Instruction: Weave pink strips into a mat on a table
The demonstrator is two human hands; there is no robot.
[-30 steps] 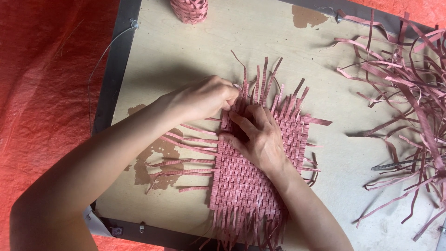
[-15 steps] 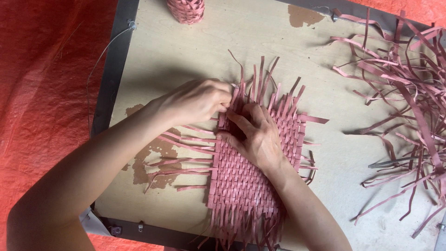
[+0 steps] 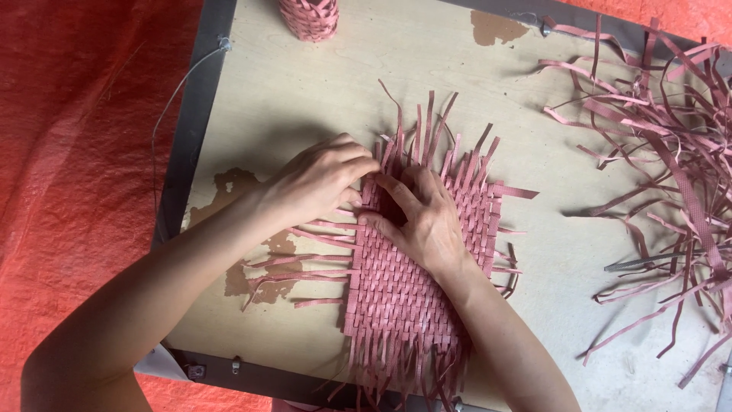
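A flat mat woven from pink strips (image 3: 415, 294) lies on a pale wooden board (image 3: 305, 99), with loose strip ends sticking out on every side. My right hand (image 3: 427, 217) rests palm down on the mat's upper part, fingers spread and pressing the weave. My left hand (image 3: 324, 179) reaches in from the left and pinches strip ends at the mat's top left corner, fingertips touching the right hand's fingers. What lies between the left fingertips is hidden.
A heap of loose pink strips (image 3: 671, 145) covers the board's right side. A small woven pink cylinder (image 3: 309, 17) stands at the top edge. The board has a dark metal frame (image 3: 194, 130) and lies on an orange tarp (image 3: 69, 152).
Both hands stay at the mat's top left corner with only slight finger shifts. The view has drifted a little.
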